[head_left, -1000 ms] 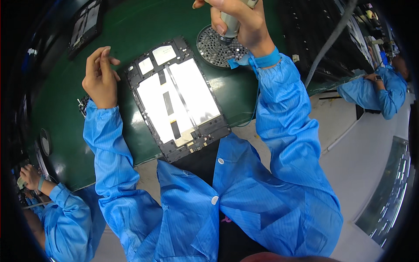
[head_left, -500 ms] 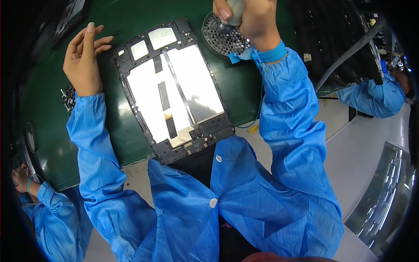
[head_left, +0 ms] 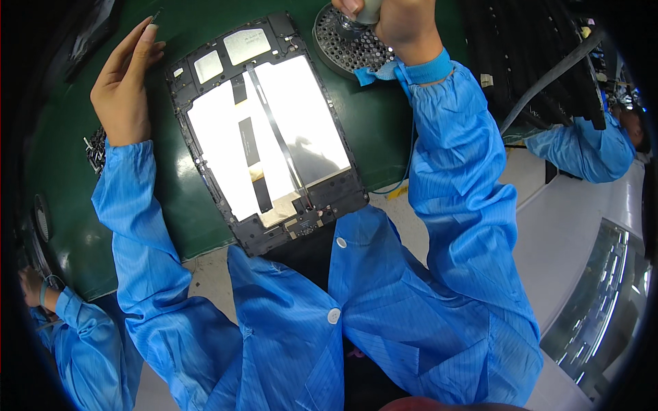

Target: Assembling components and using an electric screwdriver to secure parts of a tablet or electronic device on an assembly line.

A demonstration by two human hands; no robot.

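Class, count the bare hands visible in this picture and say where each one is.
3. The left hand rests on the green mat beside the tablet frame; the right hand grips a tool over the round perforated tray; a co-worker's hand shows lower left. Others may be hidden.

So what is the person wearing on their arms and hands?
Both arms are in long, shiny blue sleeves with thin stripes, part of a coat with white snap buttons. The right cuff has a plain blue band. Left hand and right hand are bare, no gloves.
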